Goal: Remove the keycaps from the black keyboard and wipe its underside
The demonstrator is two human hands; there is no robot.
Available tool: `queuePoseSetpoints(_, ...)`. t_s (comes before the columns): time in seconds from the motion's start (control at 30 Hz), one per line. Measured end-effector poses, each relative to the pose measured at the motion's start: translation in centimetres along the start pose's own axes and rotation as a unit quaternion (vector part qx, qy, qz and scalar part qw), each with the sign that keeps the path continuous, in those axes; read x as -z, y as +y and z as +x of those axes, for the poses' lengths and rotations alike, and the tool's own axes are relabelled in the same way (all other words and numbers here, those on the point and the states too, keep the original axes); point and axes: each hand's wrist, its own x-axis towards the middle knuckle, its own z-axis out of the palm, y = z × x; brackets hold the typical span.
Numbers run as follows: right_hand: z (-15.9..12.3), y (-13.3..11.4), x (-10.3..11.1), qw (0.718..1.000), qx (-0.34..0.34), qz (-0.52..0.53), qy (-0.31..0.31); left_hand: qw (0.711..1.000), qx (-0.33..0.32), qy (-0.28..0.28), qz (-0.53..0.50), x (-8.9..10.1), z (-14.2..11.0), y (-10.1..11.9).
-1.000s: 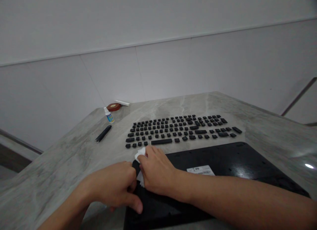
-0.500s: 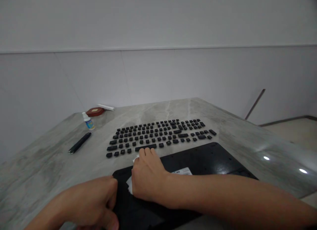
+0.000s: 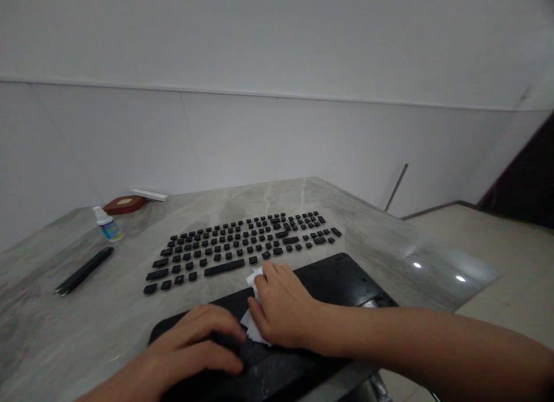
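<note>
A black keyboard body lies underside up at the table's near edge. My right hand grips a crumpled white tissue and presses it to the middle of that body. On the left part of the keyboard body rests my left hand, its fingers and thumb apart and holding nothing. Just beyond, loose black keycaps are laid out in rows like a keyboard layout. Both forearms hide parts of the keyboard body.
At the left of the marbled table lies a dark pen-like pair of tools. Behind it stand a small spray bottle, a reddish-brown box and a white strip. A pale wall rises behind the table.
My view has swung to the right. My left hand has gone from curled at the keyboard body's left edge to spread over its surface. The tissue stays under my right hand.
</note>
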Motion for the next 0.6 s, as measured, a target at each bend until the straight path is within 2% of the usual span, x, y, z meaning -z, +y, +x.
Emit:
queuePoseSetpoints(0.1, 0.1, -0.2, 0.3, 1.000, 0.011, -0.006, -0.005, 0.993, -0.020, -0.011, 0.120, -1.9, 1.6, 0.0)
queuePoseSetpoints(0.17, -0.1, 0.1, 0.6, 1.000, -0.001, -0.005, -0.002, 0.984, -0.044, -0.016, 0.170, -3.3, 1.9, -1.3)
queuePoseSetpoints(0.27, -1.0, 1.6, 1.0, 0.999, -0.037, -0.015, -0.010, 0.973, -0.071, 0.024, 0.217, -5.1, 1.7, -3.9)
queuePoseSetpoints(0.37, -2.6, 4.3, 1.5, 0.993, -0.105, -0.041, -0.026, 0.963, -0.088, 0.024, 0.252, -6.0, 1.3, -5.1)
queuePoseSetpoints(0.43, -4.0, 6.5, 1.9, 0.987, -0.148, -0.054, -0.030, 0.959, -0.092, 0.020, 0.268, -6.2, 1.2, -4.8)
queuePoseSetpoints(0.6, -7.9, 11.5, 2.9, 0.970, -0.233, -0.062, -0.034, 0.951, -0.039, 0.050, 0.302, -6.6, 1.4, -3.4)
